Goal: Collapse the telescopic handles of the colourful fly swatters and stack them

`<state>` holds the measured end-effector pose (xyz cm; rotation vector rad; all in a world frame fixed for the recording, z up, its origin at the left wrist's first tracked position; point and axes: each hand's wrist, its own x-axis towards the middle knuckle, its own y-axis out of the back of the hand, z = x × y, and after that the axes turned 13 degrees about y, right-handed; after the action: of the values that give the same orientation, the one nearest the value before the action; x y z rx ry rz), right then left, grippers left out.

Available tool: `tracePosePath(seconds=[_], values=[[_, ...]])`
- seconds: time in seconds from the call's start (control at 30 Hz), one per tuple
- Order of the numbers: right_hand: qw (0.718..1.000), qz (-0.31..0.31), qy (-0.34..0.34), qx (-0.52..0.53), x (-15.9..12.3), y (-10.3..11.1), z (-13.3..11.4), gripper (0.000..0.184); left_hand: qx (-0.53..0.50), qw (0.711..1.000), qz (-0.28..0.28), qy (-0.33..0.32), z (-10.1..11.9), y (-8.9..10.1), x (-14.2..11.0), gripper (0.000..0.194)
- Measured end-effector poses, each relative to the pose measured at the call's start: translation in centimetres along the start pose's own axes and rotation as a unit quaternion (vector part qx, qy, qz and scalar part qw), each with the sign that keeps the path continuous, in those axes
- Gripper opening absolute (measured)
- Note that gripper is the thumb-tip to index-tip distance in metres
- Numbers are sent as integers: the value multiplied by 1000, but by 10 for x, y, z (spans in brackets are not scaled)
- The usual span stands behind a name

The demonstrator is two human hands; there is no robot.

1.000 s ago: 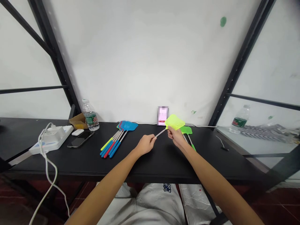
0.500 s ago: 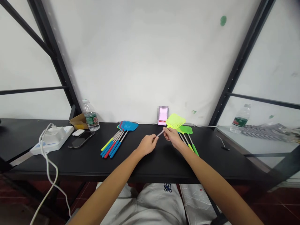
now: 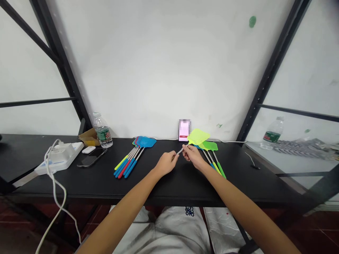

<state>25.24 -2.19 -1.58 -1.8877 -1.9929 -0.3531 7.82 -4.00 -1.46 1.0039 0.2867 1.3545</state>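
Both hands are closed on one fly swatter [image 3: 198, 136] with a yellow-green mesh head and a thin metal shaft. My left hand [image 3: 167, 162] wraps its lower end, so the handle is hidden inside the fist. My right hand [image 3: 192, 154] pinches the shaft farther up, just below the head. Several fly swatters with blue, red and yellow handles [image 3: 129, 165] lie fanned out to the left. Beyond my right hand lie more swatters with green, yellow and blue handles [image 3: 221, 170], partly covered by that hand and forearm.
A lit phone [image 3: 184, 130] leans against the wall behind my hands. At the left stand a water bottle [image 3: 103, 132], a small cardboard box [image 3: 89, 137], a dark phone [image 3: 92, 157], a white case [image 3: 88, 150] and a power strip [image 3: 59, 157] with cables. A short cable [image 3: 251, 161] lies at the right.
My right hand has slid slightly down the shaft, away from the swatter's head and towards my left hand. More of the shaft shows below the head. The left hand stays in place.
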Motion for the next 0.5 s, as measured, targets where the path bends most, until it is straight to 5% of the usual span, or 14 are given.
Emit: tracePosePath(seconds=[0.2, 0.37, 0.5], values=[[996, -87, -27, -13, -6, -10, 3, 47, -70, 997, -13, 10, 1, 1, -1, 32], [998, -41, -37, 8, -2, -4, 3, 48, -224, 964, -117, 79, 7, 3, -1, 39], [997, -2, -65, 36, 3, 8, 0, 47, -298, 942, -104, 112, 7, 3, 2, 46]])
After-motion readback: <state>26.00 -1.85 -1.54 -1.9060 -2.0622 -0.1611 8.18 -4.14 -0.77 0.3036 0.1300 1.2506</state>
